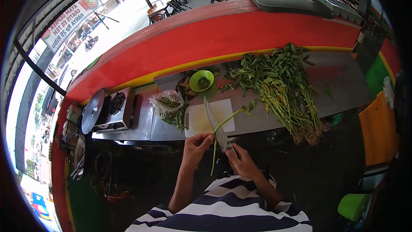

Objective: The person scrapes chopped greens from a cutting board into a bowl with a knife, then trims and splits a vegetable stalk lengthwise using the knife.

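My left hand [198, 145] pinches a long green stem [228, 118] with a few leaves at its upper end. The stem's lower end hangs down below my fingers. In my right hand [243, 162] is a large knife [216, 124], its broad blade pointing up and away from me, crossing the stem. Whether the edge cuts into the stem I cannot tell. Beneath the blade tip lies a white cutting board [197, 118] on the metal counter. A big bunch of leafy green stalks with roots [281, 90] lies to the right of the board.
Behind the board stands a green bowl [194, 83] with chopped greens. A plastic bag of greens [167, 102] lies left of it. Further left are a gas stove [116, 107] and a round metal lid [93, 111]. A red wall [193, 38] borders the counter, with a black tray [287, 3] on top.
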`<state>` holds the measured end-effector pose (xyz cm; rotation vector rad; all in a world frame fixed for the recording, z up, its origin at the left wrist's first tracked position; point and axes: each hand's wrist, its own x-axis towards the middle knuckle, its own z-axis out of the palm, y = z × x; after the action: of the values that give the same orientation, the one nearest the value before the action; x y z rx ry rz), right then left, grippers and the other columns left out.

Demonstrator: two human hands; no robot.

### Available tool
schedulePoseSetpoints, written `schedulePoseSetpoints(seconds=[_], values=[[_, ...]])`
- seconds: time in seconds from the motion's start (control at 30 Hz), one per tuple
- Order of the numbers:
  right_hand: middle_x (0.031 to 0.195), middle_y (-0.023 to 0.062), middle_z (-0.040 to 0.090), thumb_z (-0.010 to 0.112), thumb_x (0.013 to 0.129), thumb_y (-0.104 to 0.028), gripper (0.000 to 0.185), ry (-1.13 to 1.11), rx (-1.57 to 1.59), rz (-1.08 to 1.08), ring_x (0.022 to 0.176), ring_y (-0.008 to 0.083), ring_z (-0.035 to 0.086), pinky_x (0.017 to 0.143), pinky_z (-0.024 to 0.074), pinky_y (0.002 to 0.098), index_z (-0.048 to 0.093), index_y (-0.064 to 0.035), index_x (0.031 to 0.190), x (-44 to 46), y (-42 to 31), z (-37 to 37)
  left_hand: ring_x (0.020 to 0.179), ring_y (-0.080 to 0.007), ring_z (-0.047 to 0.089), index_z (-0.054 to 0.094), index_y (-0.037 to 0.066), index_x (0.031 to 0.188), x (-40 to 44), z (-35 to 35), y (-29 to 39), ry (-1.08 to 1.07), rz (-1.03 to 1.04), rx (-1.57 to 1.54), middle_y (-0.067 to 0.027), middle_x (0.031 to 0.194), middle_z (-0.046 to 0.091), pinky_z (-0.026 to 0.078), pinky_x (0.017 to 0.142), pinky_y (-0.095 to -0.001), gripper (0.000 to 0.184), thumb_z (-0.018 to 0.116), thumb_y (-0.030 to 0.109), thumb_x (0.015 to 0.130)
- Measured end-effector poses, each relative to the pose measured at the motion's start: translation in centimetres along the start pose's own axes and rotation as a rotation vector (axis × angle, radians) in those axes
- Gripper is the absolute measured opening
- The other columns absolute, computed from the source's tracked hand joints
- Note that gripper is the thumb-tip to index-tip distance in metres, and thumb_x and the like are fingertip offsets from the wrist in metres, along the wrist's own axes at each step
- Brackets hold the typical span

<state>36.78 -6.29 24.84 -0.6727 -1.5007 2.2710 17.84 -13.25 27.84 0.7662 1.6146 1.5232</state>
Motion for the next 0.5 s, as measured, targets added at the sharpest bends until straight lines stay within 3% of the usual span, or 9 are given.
schedulePoseSetpoints(seconds=[0.07,0.17,0.3,0.5], values=[[0.061,-0.0061,0.042,0.050,0.104,-0.031,0.028,0.005,-0.010,0.018,0.046,0.0024,0.038,0.042,0.0307,0.0216,0.054,-0.0062,0.117,-0.1,0.3,0.3,0.065,-0.0014,0.050,0.075,0.001,0.103,-0.5,-0.2,0.5,0.016,-0.034,0.025,0.0031,0.078,0.067,0.037,0.059,-0.0181,0.026,0.075,0.025,0.091],[0.057,-0.0074,0.040,0.052,0.105,-0.025,0.017,0.012,0.026,-0.018,0.042,0.0014,0.035,0.038,0.0275,0.0206,0.053,-0.0085,0.106,-0.1,0.8,1.0,0.066,-0.0013,0.050,0.076,0.002,0.102,-0.9,-0.6,0.0,0.041,-0.038,0.031,0.0039,0.077,0.066,0.037,0.060,-0.0183,0.025,0.075,0.025,0.091],[0.062,-0.0063,0.042,0.050,0.104,-0.030,0.027,-0.030,-0.018,0.017,0.047,0.0021,0.037,0.041,0.0304,0.0219,0.053,-0.0061,0.117,-0.5,0.5,1.4,0.067,-0.0018,0.051,0.076,0.002,0.101,-1.3,-1.0,-0.7,0.048,-0.014,-0.006,0.0044,0.076,0.065,0.038,0.061,-0.0185,0.024,0.075,0.025,0.091],[0.057,-0.0069,0.040,0.051,0.105,-0.028,0.021,-0.024,0.000,-0.022,0.043,0.0019,0.036,0.039,0.0282,0.0206,0.053,-0.0069,0.106,-0.8,0.5,2.5,0.069,-0.0025,0.051,0.076,0.003,0.100,-1.6,-1.9,-1.9,0.050,0.045,-0.078,0.0043,0.076,0.065,0.040,0.063,-0.0192,0.023,0.075,0.024,0.091]])
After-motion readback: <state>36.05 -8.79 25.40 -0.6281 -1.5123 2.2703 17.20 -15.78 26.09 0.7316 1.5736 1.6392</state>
